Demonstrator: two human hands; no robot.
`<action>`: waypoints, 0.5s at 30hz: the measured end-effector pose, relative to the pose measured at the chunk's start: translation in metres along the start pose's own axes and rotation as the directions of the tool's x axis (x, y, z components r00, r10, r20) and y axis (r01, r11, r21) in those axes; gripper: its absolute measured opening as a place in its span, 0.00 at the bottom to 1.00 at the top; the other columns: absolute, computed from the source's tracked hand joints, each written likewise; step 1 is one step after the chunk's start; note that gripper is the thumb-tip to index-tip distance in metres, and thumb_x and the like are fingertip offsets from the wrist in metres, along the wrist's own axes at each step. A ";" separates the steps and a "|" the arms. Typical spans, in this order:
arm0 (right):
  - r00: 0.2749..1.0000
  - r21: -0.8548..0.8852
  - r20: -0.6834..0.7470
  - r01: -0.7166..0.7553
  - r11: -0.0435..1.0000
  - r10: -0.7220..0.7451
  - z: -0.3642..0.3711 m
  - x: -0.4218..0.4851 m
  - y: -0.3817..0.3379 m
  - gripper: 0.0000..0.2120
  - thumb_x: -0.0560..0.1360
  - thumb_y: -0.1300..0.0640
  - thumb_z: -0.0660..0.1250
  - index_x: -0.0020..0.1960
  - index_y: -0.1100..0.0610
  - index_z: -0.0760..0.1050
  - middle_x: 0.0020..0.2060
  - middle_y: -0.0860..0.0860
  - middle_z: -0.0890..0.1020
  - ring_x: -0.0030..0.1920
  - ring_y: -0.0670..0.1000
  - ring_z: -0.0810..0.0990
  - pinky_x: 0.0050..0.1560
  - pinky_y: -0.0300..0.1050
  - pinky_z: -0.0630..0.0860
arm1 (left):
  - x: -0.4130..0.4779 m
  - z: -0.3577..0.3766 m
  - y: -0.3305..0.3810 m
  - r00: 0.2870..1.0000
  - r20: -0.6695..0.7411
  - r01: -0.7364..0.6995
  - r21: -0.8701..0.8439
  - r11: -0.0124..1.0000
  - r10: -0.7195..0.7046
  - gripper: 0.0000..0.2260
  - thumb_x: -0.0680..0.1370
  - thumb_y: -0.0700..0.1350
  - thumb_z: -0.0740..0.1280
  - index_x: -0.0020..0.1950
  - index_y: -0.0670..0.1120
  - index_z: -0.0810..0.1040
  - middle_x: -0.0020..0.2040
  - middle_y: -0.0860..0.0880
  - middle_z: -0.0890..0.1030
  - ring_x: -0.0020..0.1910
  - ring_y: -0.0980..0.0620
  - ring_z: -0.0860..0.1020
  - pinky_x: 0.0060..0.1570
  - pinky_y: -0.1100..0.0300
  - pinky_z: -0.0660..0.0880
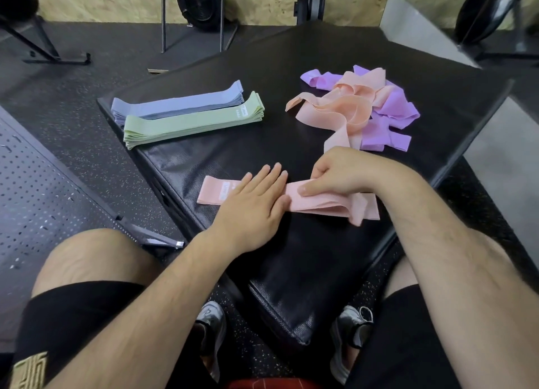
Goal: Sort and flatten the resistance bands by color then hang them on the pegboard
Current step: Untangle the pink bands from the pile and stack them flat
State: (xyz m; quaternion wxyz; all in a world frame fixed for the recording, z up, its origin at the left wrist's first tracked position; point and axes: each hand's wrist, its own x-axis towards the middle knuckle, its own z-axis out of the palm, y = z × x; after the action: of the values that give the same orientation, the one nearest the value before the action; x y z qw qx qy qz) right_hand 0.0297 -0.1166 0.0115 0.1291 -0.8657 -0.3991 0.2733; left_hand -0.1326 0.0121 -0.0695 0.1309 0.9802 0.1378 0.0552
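Gym mat (291,257), pegboard (35,190) left.
Pressing pink band (213,191) under flat left hand (256,205), pinching it in right hand (344,175); blue stack (175,104), green stack (189,123), tangle (358,103) beyond.

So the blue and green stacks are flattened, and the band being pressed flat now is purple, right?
Not purple: the head view shows the band being pressed flat is pink. The purple ones lie tangled and unsorted. The blue stack and green stack are flattened.

Peach-pink bands (320,203) in front; green stack (192,120) w/ white label, grey-blue stack (175,104); peach + purple tangle (364,105). Desk (262,143) black. Floor (87,161) black, speckled. Pegboard (32,190) dark, perforated.
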 end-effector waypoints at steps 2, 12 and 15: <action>1.000 0.005 0.008 -0.015 1.000 0.015 -0.008 -0.007 0.005 0.13 0.72 0.41 0.75 0.39 0.51 0.83 0.37 0.45 0.81 0.41 0.47 0.78 0.38 0.42 0.70 | 0.000 -0.001 0.001 1.000 0.006 0.005 0.007 1.000 -0.005 0.25 0.86 0.56 0.46 0.83 0.52 0.51 0.82 0.56 0.47 0.81 0.58 0.44 0.78 0.58 0.38; 0.994 0.024 -0.011 -0.105 0.994 0.105 -0.009 -0.017 0.031 0.14 0.68 0.41 0.79 0.39 0.51 0.83 0.40 0.47 0.84 0.42 0.49 0.80 0.39 0.43 0.72 | 0.004 -0.002 0.001 0.997 0.060 0.046 -0.034 0.998 -0.044 0.25 0.85 0.57 0.47 0.83 0.54 0.50 0.82 0.58 0.46 0.80 0.60 0.43 0.79 0.57 0.39; 0.992 0.023 -0.026 -0.123 0.992 0.124 -0.005 -0.014 0.032 0.14 0.67 0.41 0.79 0.39 0.51 0.83 0.41 0.48 0.84 0.44 0.51 0.81 0.42 0.45 0.74 | 0.004 -0.005 0.003 0.996 0.073 0.051 -0.025 0.998 -0.049 0.25 0.85 0.56 0.47 0.83 0.53 0.50 0.82 0.58 0.46 0.80 0.59 0.42 0.79 0.57 0.39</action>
State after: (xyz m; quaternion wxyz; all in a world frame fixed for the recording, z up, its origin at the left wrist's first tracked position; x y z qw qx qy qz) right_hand 0.0449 -0.1484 0.0061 0.1266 -0.8909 -0.3402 0.2732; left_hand -0.1292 0.0116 -0.0634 0.1504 0.9759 0.1569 0.0184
